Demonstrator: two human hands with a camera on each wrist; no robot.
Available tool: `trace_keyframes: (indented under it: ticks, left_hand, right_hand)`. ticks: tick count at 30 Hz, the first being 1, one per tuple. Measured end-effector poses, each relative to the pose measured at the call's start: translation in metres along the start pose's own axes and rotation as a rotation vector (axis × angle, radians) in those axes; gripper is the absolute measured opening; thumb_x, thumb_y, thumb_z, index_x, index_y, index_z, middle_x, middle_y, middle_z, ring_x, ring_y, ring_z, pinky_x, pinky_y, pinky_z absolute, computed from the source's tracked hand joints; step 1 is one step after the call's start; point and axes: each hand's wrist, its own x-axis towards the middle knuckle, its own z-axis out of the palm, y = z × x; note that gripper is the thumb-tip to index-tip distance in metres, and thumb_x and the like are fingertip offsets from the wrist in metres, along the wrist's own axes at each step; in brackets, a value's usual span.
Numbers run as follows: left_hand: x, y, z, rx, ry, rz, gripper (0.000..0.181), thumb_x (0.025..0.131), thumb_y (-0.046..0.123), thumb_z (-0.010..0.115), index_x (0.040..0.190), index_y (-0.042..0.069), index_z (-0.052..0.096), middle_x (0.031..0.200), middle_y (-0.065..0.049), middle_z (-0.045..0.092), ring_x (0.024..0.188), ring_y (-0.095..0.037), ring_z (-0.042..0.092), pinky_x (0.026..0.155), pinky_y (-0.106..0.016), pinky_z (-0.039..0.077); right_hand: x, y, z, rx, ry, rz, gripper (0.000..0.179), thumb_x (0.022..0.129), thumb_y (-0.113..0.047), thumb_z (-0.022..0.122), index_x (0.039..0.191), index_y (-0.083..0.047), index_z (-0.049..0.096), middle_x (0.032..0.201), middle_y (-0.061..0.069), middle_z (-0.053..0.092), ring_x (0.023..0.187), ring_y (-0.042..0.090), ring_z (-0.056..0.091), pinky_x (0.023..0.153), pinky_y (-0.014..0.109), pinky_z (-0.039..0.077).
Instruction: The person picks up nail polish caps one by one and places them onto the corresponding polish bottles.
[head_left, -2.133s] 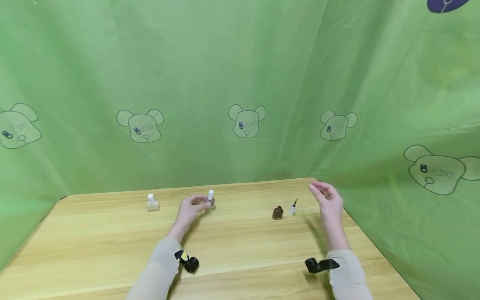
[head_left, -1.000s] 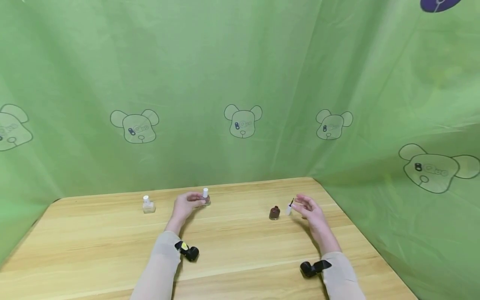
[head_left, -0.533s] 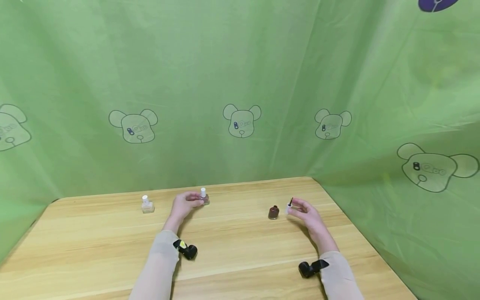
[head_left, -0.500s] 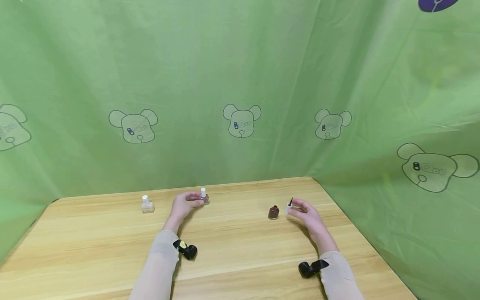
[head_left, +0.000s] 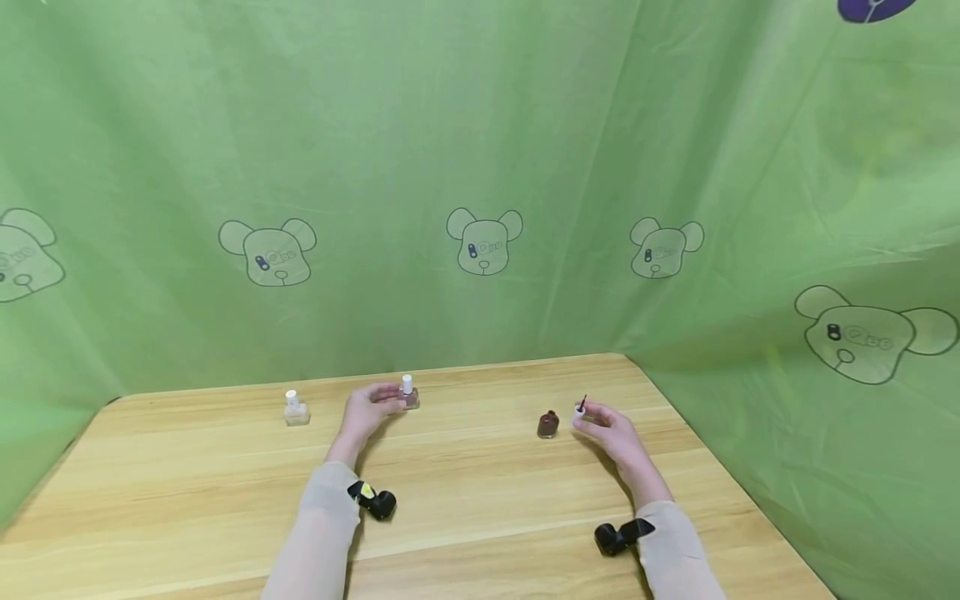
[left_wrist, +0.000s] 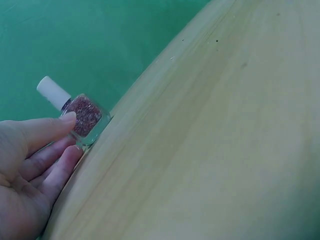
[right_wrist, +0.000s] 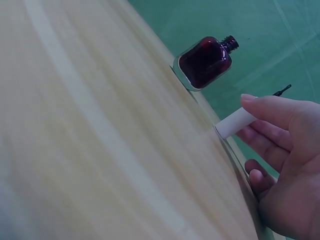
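My left hand [head_left: 366, 412] pinches a glitter nail polish bottle [left_wrist: 86, 116] between thumb and fingers; its white cap is on and it stands upright on the table. My right hand [head_left: 613, 433] holds a white nail polish cap [right_wrist: 237, 121] between thumb and fingers. The cap stands on its top with the dark brush [right_wrist: 283, 90] pointing up. Just left of it, an uncapped dark red nail polish bottle [head_left: 548, 425] stands upright, its threaded neck bare. Part of the glitter bottle is hidden by the left thumb.
A clear, pale nail polish bottle [head_left: 297, 411] with a white cap stands to the left of my left hand. The wooden table [head_left: 465, 492] runs back to a green curtain [head_left: 390, 317]. Black wrist cameras sit on both sleeves.
My right hand has come down and left from the air and taken hold of the upturned cap. My left hand stays at the glitter bottle. The view has shifted slightly.
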Motion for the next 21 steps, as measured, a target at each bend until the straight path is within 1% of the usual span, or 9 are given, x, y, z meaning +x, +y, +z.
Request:
trace_keyframes:
  ticks: [3, 6, 12, 16, 18, 21]
  left_hand:
    - [-0.003, 0.000, -0.001, -0.026, 0.017, -0.020, 0.046, 0.084, 0.004, 0.072, 0.127, -0.001, 0.059, 0.125, -0.023, 0.064, 0.114, -0.034, 0.063, 0.101, -0.040, 0.051]
    - [-0.006, 0.002, -0.002, -0.066, 0.053, -0.045, 0.047, 0.085, 0.006, 0.071, 0.129, -0.001, 0.058, 0.127, -0.023, 0.062, 0.115, -0.033, 0.061, 0.100, -0.039, 0.051]
    - [-0.012, 0.003, -0.002, -0.182, 0.109, -0.088, 0.051, 0.085, 0.008, 0.072, 0.133, 0.001, 0.055, 0.134, -0.022, 0.058, 0.121, -0.032, 0.056, 0.104, -0.041, 0.049]
    - [-0.019, 0.005, -0.001, -0.296, 0.131, -0.119, 0.053, 0.086, 0.007, 0.071, 0.135, 0.000, 0.052, 0.137, -0.022, 0.055, 0.121, -0.029, 0.057, 0.105, -0.041, 0.048]
    - [-0.023, 0.006, -0.001, -0.338, 0.142, -0.130, 0.052, 0.086, 0.006, 0.071, 0.135, 0.000, 0.052, 0.137, -0.023, 0.055, 0.118, -0.027, 0.058, 0.104, -0.041, 0.049]
    - [-0.028, 0.010, -0.001, -0.357, 0.153, -0.151, 0.050, 0.086, 0.006, 0.070, 0.133, 0.001, 0.054, 0.137, -0.021, 0.056, 0.115, -0.024, 0.059, 0.103, -0.040, 0.050]
  right_hand:
    - [0.001, 0.000, 0.002, -0.020, 0.010, -0.002, 0.060, 0.092, -0.023, 0.067, 0.141, 0.004, 0.044, 0.143, 0.025, 0.049, 0.132, 0.036, 0.044, 0.116, 0.046, 0.032]
    - [0.001, -0.002, 0.003, -0.028, 0.017, -0.001, 0.058, 0.092, -0.023, 0.067, 0.139, 0.003, 0.046, 0.141, 0.024, 0.051, 0.131, 0.035, 0.046, 0.115, 0.045, 0.033]
    - [0.000, -0.002, 0.004, -0.020, 0.016, 0.001, 0.057, 0.094, -0.022, 0.065, 0.139, 0.006, 0.045, 0.140, 0.027, 0.051, 0.132, 0.037, 0.045, 0.116, 0.047, 0.031]
    - [0.000, -0.002, 0.003, -0.017, 0.013, 0.011, 0.057, 0.094, -0.022, 0.064, 0.139, 0.007, 0.044, 0.142, 0.028, 0.048, 0.135, 0.038, 0.042, 0.117, 0.048, 0.029]
    - [0.000, -0.003, 0.003, -0.014, 0.013, 0.019, 0.057, 0.094, -0.023, 0.064, 0.139, 0.006, 0.045, 0.143, 0.027, 0.047, 0.136, 0.039, 0.040, 0.118, 0.049, 0.027]
    - [0.000, -0.004, 0.003, -0.007, 0.015, 0.028, 0.056, 0.094, -0.024, 0.064, 0.138, 0.006, 0.046, 0.144, 0.027, 0.046, 0.138, 0.039, 0.039, 0.119, 0.050, 0.025]
